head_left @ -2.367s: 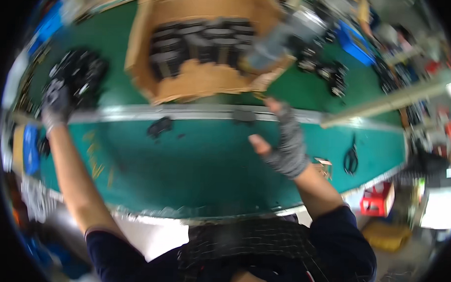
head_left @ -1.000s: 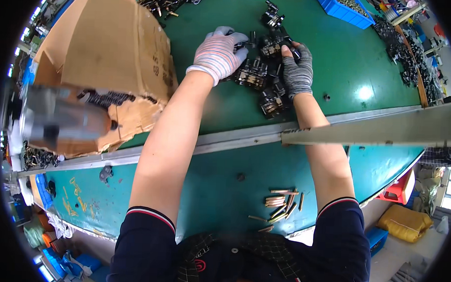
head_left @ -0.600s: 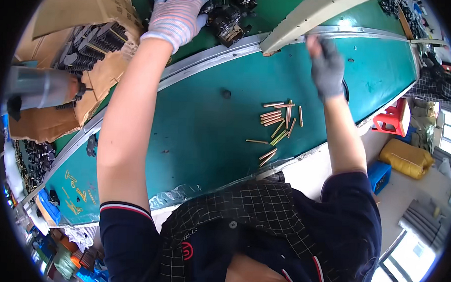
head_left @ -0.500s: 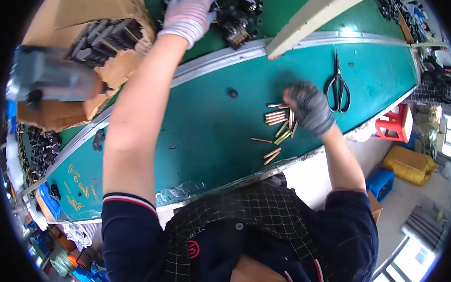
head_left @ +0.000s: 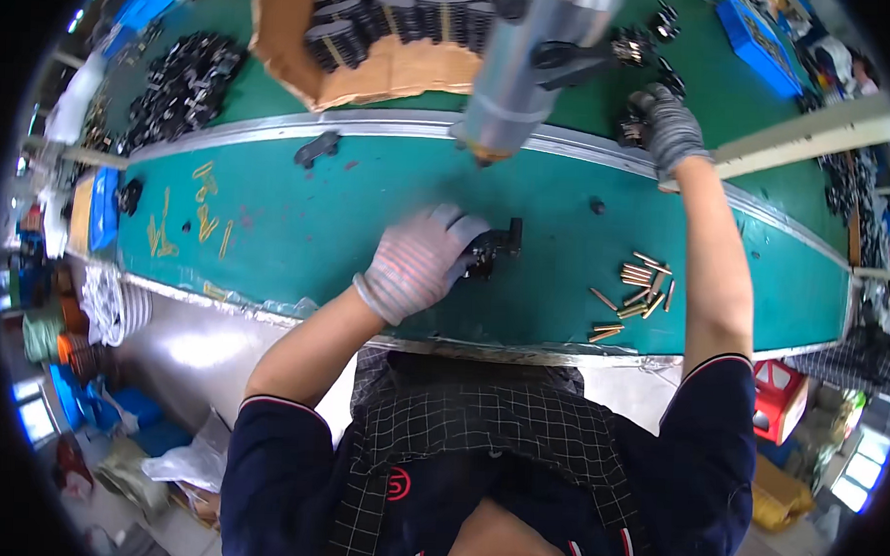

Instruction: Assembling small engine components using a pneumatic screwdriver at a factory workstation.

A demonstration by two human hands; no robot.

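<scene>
My left hand, in a white striped glove, is closed around a black mechanical part with a block-like end sticking out to the right, low over the green bench. My right hand, in a grey striped glove, reaches over the metal rail. Its fingers curl on a similar black part, largely covered by the glove. More black parts lie just beyond it. Several copper-coloured pins are scattered nearer me on the right. A small dark piece sits alone behind them.
A grey cylindrical power tool hangs over the rail, nozzle down. Behind it stands a cardboard box of stacked black discs. A beige post rises at right. Yellowish strips and a black pile lie left.
My left hand has come from the far parts down to the near bench with a black part. My right hand has left the pins and reached over the rail. The view has swung left.
</scene>
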